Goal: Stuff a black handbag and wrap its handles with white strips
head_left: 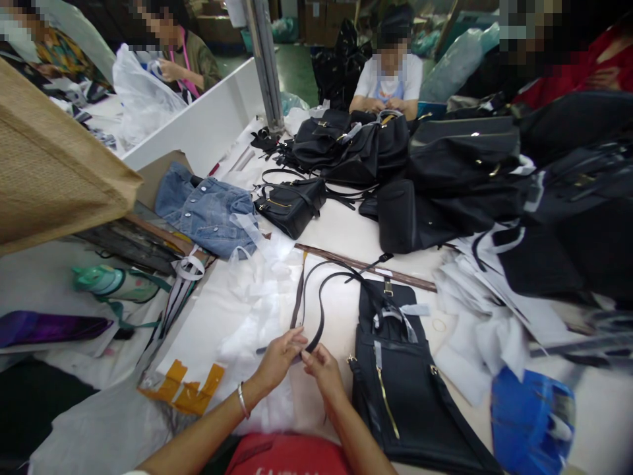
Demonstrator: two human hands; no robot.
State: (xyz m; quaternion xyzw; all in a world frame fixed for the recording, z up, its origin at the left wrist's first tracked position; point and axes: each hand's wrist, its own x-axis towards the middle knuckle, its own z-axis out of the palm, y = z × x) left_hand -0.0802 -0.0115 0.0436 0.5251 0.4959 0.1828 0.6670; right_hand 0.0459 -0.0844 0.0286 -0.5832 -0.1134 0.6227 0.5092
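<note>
Between my two hands runs a thin black bag strap [321, 303], curving away toward a black handbag [395, 389] on my right. My left hand [281, 356], with a silver bracelet at the wrist, pinches the strap near its end. Close beside it, my right hand [322, 369] has thumb and fingers closed on the same strap. The handbag lies flat, with a gold zip on its front and white wrapping around its handles. Part of the strap is hidden by my fingers.
A smaller black bag [291, 201] and a folded denim garment [208, 208] lie ahead to the left. Several black bags crowd the far table. Blue plastic [531, 419] and white paper [475, 336] sit at the right, a green bottle [113, 282] at the left. A co-worker [390, 72] sits opposite.
</note>
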